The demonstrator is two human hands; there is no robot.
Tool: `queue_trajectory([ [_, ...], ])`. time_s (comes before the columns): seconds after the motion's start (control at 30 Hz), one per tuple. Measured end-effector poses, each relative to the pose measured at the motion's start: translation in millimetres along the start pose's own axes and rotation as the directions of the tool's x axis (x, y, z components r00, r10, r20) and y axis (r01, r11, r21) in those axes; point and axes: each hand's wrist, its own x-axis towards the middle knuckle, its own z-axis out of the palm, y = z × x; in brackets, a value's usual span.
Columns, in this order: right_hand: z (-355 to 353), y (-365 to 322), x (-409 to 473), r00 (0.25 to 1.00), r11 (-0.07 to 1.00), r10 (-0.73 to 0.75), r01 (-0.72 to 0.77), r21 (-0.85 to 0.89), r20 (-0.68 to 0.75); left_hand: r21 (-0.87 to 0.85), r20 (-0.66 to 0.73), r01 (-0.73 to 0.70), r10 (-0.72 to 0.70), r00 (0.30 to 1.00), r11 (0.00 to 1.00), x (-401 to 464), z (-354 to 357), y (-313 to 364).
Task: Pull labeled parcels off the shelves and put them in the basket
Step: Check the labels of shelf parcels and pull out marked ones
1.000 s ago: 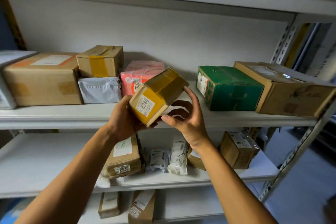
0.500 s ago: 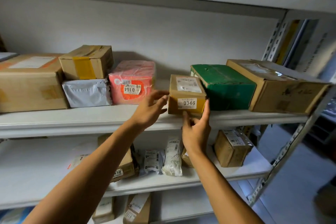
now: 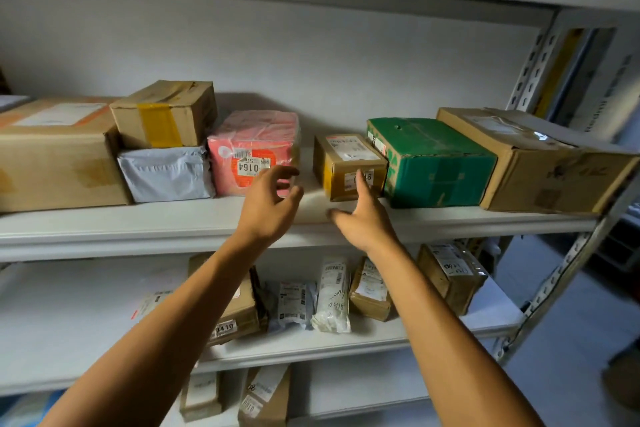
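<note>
A small brown box (image 3: 348, 166) with yellow tape and a number label stands on the upper shelf (image 3: 173, 222), pushed against a green box (image 3: 433, 163). My right hand (image 3: 363, 215) is just in front of it, fingers straight, one fingertip over its label, holding nothing. My left hand (image 3: 270, 201) hovers in front of a pink parcel (image 3: 254, 149) labelled 0164, its fingers relaxed and empty. No basket is in view.
On the upper shelf also sit a large brown box (image 3: 55, 156), a taped box (image 3: 166, 113) atop a grey bag (image 3: 166, 173), and a big carton (image 3: 540, 163) at the right. The lower shelf (image 3: 69, 322) holds several labelled boxes and bags. A perforated steel post (image 3: 530, 69) stands at the right.
The small taped box went from my two hands onto the upper shelf beside the green box. Both hands let go of it; the left moved toward the pink parcel.
</note>
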Motion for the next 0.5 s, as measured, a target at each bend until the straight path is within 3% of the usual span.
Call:
queue_trajectory([
  [0.13,1,-15,20,0.996,0.998,0.046,-0.044,0.033,-0.080,0.215,-0.282,0.033,0.030,0.959,0.976,8,-22,-7],
  [0.27,29,-32,30,0.999,0.975,-0.035,0.039,0.218,-0.026,0.458,-0.320,0.173,-0.019,0.947,0.872,24,-44,-7],
  [0.37,52,-46,38,0.998,0.956,-0.039,0.025,0.293,0.042,0.451,-0.289,0.230,-0.103,0.952,0.862,34,-51,-4],
  [0.5,71,-71,50,0.993,0.923,0.009,-0.054,0.382,0.120,0.389,-0.356,0.305,-0.164,0.920,0.869,46,-55,5],
])
